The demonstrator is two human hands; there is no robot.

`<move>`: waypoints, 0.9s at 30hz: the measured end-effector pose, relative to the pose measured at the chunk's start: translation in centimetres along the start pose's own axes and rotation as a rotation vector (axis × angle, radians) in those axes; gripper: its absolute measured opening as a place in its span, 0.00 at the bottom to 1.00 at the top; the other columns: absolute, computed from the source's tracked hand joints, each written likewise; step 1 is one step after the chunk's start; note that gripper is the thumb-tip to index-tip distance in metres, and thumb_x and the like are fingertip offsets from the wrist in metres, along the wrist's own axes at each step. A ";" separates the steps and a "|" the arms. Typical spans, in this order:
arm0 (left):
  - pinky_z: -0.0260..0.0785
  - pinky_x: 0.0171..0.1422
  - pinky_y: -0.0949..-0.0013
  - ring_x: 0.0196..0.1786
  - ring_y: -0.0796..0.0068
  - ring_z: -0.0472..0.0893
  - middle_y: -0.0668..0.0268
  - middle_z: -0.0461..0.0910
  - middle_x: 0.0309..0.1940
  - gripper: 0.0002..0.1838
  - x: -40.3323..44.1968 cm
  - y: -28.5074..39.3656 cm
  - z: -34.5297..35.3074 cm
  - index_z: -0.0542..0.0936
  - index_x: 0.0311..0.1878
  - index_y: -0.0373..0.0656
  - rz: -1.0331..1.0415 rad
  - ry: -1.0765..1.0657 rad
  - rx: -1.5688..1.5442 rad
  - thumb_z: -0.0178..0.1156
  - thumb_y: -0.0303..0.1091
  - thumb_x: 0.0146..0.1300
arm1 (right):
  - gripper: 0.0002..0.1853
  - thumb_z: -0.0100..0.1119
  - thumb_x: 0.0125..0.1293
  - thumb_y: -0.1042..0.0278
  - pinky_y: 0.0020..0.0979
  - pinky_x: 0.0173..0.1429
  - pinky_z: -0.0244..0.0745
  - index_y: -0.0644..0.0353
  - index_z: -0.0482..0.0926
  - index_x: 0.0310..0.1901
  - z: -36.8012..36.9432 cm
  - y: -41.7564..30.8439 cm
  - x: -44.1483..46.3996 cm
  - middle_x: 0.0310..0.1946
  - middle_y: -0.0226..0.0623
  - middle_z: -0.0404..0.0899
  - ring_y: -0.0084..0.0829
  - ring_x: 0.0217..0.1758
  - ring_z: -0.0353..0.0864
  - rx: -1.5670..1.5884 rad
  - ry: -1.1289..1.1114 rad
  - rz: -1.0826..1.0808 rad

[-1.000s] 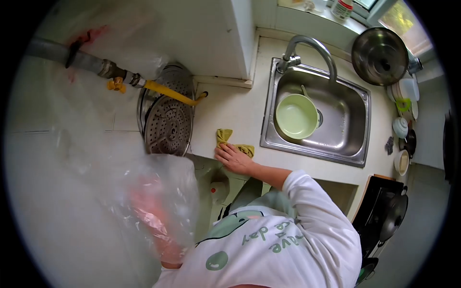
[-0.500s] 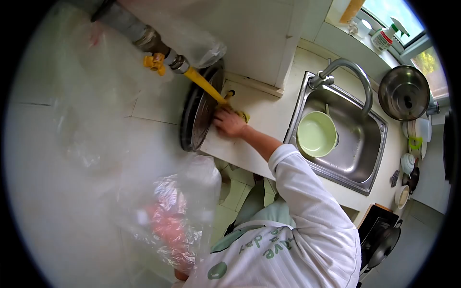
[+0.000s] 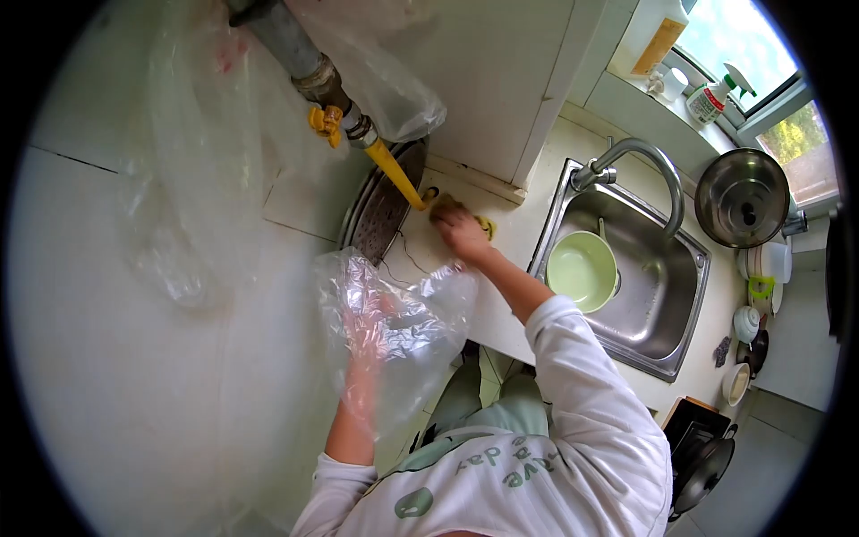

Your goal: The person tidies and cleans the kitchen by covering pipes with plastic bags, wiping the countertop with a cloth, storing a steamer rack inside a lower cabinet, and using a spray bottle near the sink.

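Observation:
My right hand (image 3: pixel 463 234) is closed on a yellow-brown cloth (image 3: pixel 485 227) and presses it to the white counter, close to the lower end of the yellow gas pipe (image 3: pixel 395 176). A crumpled clear plastic bag (image 3: pixel 420 313) spreads around my left hand (image 3: pixel 365 318), which appears closed on it; the fingers show only dimly through the film. Just beyond that hand, a round dark metal tray or lid (image 3: pixel 380 201) stands on edge against the wall. Thin dark lines mark the counter between the tray and the cloth.
A steel sink (image 3: pixel 658 282) holds a pale green pot (image 3: pixel 582 271) under a curved faucet (image 3: pixel 667 170). Clear plastic sheeting (image 3: pixel 192 179) hangs on the left wall. A steel pan (image 3: pixel 743 199), a spray bottle (image 3: pixel 716 98) and a black wok (image 3: pixel 702 474) are to the right.
My left hand and the plastic bag have come up from the lower left to the counter's edge. My right hand has shifted slightly right with the cloth, away from the round tray.

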State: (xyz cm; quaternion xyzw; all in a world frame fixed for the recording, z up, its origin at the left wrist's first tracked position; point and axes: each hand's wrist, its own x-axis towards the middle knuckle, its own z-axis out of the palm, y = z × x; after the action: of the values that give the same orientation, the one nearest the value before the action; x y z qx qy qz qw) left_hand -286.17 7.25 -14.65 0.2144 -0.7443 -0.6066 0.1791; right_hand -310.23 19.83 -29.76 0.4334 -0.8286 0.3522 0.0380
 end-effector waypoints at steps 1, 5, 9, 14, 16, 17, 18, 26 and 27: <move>0.67 0.62 0.64 0.56 0.70 0.72 0.63 0.65 0.65 0.20 0.5 0.6 0.0 0.67 0.66 0.44 -0.018 0.020 -0.023 0.44 0.33 0.73 | 0.17 0.55 0.56 0.74 0.44 0.65 0.63 0.57 0.78 0.49 -0.8 0.3 -0.2 0.49 0.43 0.76 0.46 0.56 0.71 -0.051 -0.011 -0.016; 0.70 0.48 0.71 0.41 0.77 0.74 0.65 0.74 0.48 0.18 1.1 4.6 0.8 0.71 0.60 0.41 -0.060 0.105 -0.173 0.49 0.30 0.67 | 0.18 0.55 0.55 0.78 0.44 0.54 0.71 0.60 0.77 0.49 -1.5 2.1 2.4 0.45 0.47 0.76 0.51 0.51 0.72 0.062 0.243 0.247; 0.68 0.42 0.74 0.34 0.77 0.73 0.67 0.75 0.32 0.19 0.7 1.5 0.4 0.72 0.57 0.39 0.055 0.037 -0.039 0.52 0.34 0.65 | 0.17 0.53 0.57 0.78 0.43 0.53 0.72 0.61 0.76 0.50 -4.6 -0.3 8.2 0.46 0.48 0.76 0.50 0.47 0.74 0.069 0.260 0.018; 0.69 0.44 0.71 0.39 0.74 0.74 0.63 0.75 0.36 0.18 -0.9 3.1 3.9 0.72 0.58 0.37 -0.103 0.056 -0.247 0.52 0.31 0.66 | 0.19 0.51 0.62 0.76 0.36 0.54 0.74 0.62 0.73 0.56 -5.0 0.5 9.6 0.49 0.48 0.78 0.39 0.49 0.79 0.220 -0.226 0.149; 0.70 0.46 0.70 0.42 0.73 0.75 0.61 0.76 0.39 0.19 -0.9 0.9 5.9 0.72 0.59 0.36 -0.313 0.076 -0.372 0.52 0.31 0.66 | 0.19 0.52 0.65 0.73 0.32 0.57 0.73 0.62 0.72 0.58 -7.7 -1.0 5.9 0.50 0.45 0.79 0.35 0.54 0.78 0.386 0.083 0.088; 0.70 0.49 0.68 0.46 0.69 0.75 0.58 0.76 0.45 0.20 -0.6 -1.8 6.8 0.70 0.61 0.37 0.054 0.077 0.392 0.53 0.30 0.67 | 0.19 0.53 0.66 0.72 0.31 0.58 0.72 0.63 0.72 0.59 -8.4 -0.3 3.2 0.51 0.43 0.78 0.33 0.55 0.77 0.452 0.064 0.214; 0.70 0.52 0.67 0.50 0.65 0.76 0.55 0.75 0.50 0.21 -0.4 -3.1 7.8 0.69 0.63 0.38 0.428 0.071 1.152 0.53 0.29 0.67 | 0.19 0.53 0.67 0.72 0.30 0.59 0.71 0.63 0.72 0.59 -9.3 0.3 0.6 0.53 0.40 0.77 0.31 0.55 0.76 0.514 0.046 0.342; 0.67 0.60 0.59 0.58 0.53 0.71 0.50 0.70 0.59 0.30 2.1 8.2 10.6 0.68 0.64 0.38 0.115 -0.109 0.056 0.61 0.24 0.57 | 0.39 0.63 0.60 0.62 0.33 0.68 0.60 0.58 0.57 0.71 -11.6 -6.2 -15.1 0.64 0.38 0.67 0.32 0.66 0.67 0.987 0.122 0.593; 0.65 0.61 0.59 0.59 0.55 0.70 0.51 0.71 0.57 0.31 1.2 10.4 9.2 0.68 0.64 0.37 0.459 -0.044 0.476 0.63 0.22 0.54 | 0.46 0.68 0.56 0.57 0.33 0.66 0.63 0.57 0.53 0.73 -10.9 -6.2 -15.8 0.63 0.36 0.67 0.29 0.63 0.68 0.952 0.212 0.479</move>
State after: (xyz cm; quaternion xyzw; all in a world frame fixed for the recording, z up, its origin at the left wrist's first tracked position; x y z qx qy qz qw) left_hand -293.06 16.02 -6.25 0.0636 -0.8978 -0.3639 0.2397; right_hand -298.42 35.18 -23.97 0.1640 -0.6446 0.7293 -0.1606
